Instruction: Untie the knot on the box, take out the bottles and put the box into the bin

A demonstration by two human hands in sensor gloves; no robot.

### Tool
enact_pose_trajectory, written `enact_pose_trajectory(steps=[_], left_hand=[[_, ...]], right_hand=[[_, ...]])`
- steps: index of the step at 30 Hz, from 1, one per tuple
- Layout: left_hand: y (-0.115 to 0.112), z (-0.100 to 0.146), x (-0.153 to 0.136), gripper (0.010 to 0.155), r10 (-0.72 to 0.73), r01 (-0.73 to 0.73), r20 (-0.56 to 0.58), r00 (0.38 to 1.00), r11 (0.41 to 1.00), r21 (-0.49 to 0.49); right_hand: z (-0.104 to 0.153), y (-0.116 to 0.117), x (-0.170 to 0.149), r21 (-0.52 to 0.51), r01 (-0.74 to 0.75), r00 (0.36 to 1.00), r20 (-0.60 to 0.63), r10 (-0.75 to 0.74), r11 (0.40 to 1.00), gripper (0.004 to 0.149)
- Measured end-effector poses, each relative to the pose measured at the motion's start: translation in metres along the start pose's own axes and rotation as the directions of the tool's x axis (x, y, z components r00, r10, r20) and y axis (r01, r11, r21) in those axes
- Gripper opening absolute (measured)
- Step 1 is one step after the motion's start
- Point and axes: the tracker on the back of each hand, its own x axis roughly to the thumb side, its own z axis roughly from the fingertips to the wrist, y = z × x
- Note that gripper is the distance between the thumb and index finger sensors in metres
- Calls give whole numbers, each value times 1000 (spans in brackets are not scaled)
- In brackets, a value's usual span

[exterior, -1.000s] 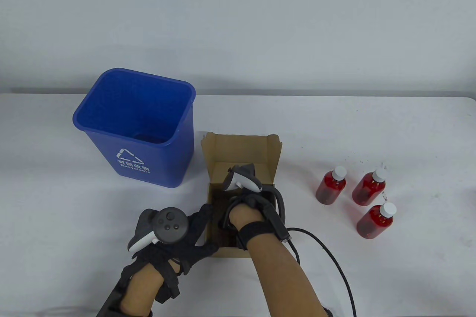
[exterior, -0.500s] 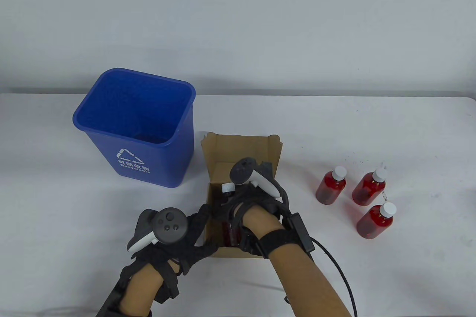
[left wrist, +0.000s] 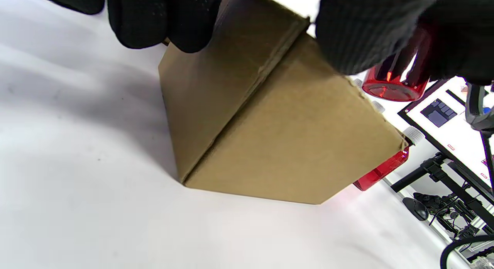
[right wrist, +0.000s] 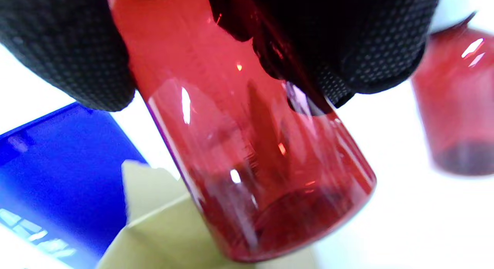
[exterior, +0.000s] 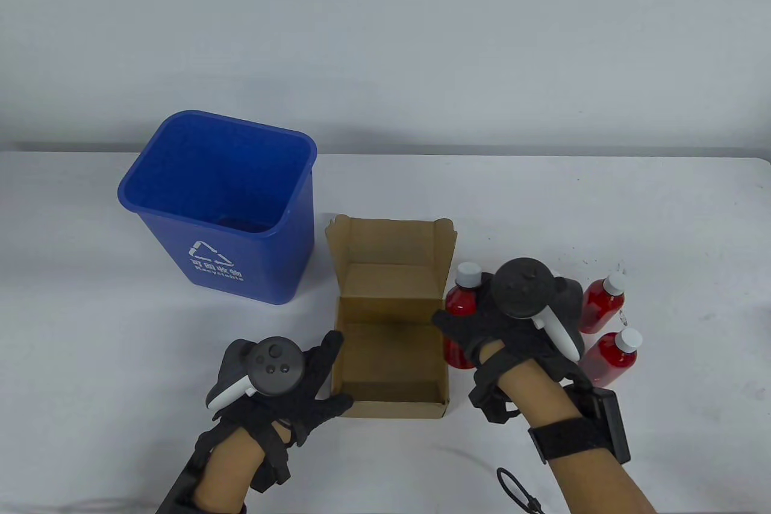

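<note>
The open brown cardboard box (exterior: 388, 402) sits mid-table, and its inside shows no bottle. My left hand (exterior: 322, 378) rests against its near left corner, fingers (left wrist: 162, 22) spread straight along the left wall and thumb on the front face. My right hand (exterior: 467, 327) grips a red bottle with a white cap (exterior: 461, 312) just right of the box, held above the table; up close the bottle (right wrist: 247, 145) is tilted between thumb and fingers (right wrist: 69, 49). Two more red bottles (exterior: 602, 297) (exterior: 611, 354) stand to the right, partly behind that hand.
A blue recycling bin (exterior: 223, 200) stands upright and open left of the box, a small gap between them. A black cable (exterior: 518, 490) loops on the table near my right forearm. White table surface extends behind the box and to the far right.
My right hand has come up out of the box with a red bottle and moved right, past the box's right wall. The left hand and the box have stayed put.
</note>
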Motion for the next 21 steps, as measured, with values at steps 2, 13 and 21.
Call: enact_pose_trajectory(steps=[2, 13, 21], left_hand=[[0, 0, 0, 95, 0, 0, 0, 1000, 1000, 1], [0, 0, 0, 95, 5, -5, -3, 1000, 1000, 1], [0, 1, 0, 95, 10, -10, -6, 1000, 1000, 3]], right_hand=[[6, -6, -17, -65, -12, 1000, 0, 12, 998, 84], [30, 6, -109, -249, 52, 996, -56, -68, 967, 84], [22, 32, -133, -255, 51, 993, -90, -76, 966, 84]])
